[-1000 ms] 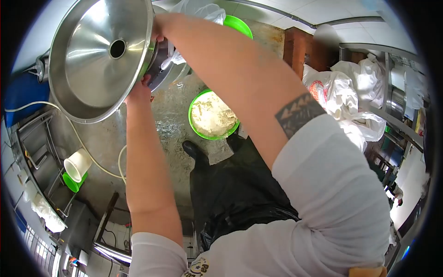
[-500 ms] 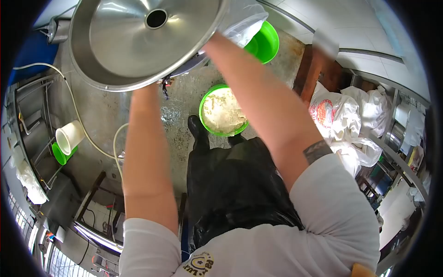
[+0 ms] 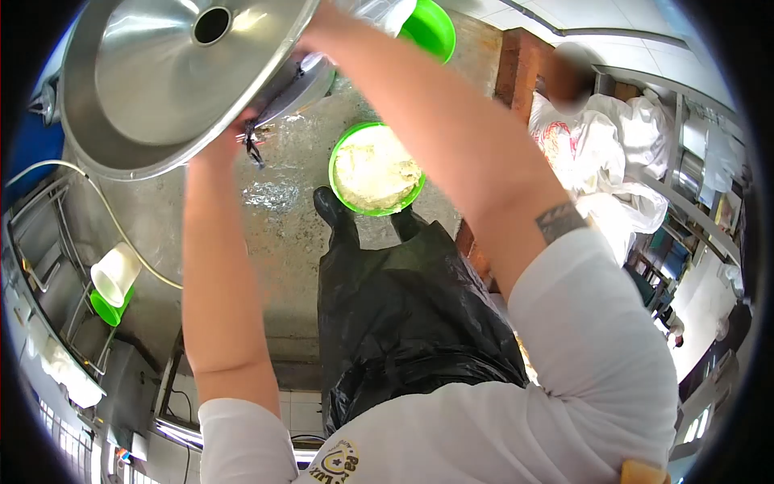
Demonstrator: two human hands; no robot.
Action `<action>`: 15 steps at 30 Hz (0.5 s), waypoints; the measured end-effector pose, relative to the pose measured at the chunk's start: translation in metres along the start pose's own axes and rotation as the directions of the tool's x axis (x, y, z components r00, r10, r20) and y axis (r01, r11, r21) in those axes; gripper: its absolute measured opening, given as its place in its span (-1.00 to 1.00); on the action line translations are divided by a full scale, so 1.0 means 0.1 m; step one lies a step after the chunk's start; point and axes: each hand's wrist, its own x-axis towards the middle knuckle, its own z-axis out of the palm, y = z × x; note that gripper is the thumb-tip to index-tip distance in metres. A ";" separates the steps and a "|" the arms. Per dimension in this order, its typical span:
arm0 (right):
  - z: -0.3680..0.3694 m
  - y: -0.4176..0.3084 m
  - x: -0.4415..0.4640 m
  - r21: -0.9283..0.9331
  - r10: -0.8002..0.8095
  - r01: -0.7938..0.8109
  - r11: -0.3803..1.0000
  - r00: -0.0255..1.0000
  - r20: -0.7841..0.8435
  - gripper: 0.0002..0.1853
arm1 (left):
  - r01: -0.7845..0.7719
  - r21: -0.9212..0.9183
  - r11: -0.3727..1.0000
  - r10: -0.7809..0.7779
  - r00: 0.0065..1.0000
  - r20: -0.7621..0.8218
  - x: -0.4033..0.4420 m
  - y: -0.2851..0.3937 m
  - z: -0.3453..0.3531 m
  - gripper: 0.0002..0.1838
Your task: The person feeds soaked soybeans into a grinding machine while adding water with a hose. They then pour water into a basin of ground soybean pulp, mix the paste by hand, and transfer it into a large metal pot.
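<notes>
A large round stainless-steel basin with a raised centre and a round hole is held up in front of me, tilted, at the upper left. My right hand grips its right rim; part of that hand is blurred. At the lower rim is my left hand, its fingers mostly hidden behind the metal. Beneath and behind the basin, a greyish round tub shows in part. A dark strap or cord hangs beside my left hand. On the floor by my boots stands a green tub filled with a pale, dough-like mass.
Another green tub stands at the top, beside clear plastic. White sacks are piled on the right near a wooden post. At left are a hose, a white bucket and metal racks. The floor looks wet.
The basin has moved left and tilted more steeply, with both hands staying on its rim. More of the tub behind it shows. My view has shifted slightly too.
</notes>
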 end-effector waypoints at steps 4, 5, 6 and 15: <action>0.15 -0.05 -0.07 -0.029 0.016 -0.016 0.999 1.000 -0.001 -0.76 | -0.007 0.073 0.997 0.010 0.999 -0.048 0.12 0.10 -0.11 -0.81; 0.16 -0.04 -0.09 -0.032 0.024 -0.024 0.999 1.000 -0.001 -0.76 | -0.017 0.074 0.997 0.022 0.997 -0.072 0.16 0.08 -0.07 -0.81; 0.15 -0.04 -0.10 -0.036 0.030 -0.029 0.999 1.000 0.007 -0.77 | -0.025 0.071 0.997 0.032 0.994 -0.102 0.19 0.05 -0.02 -0.80; -0.10 0.12 -0.27 -0.041 0.069 -0.067 0.997 0.997 0.035 -0.78 | -0.114 0.037 0.993 0.120 0.940 -0.319 0.33 -0.12 0.37 -0.76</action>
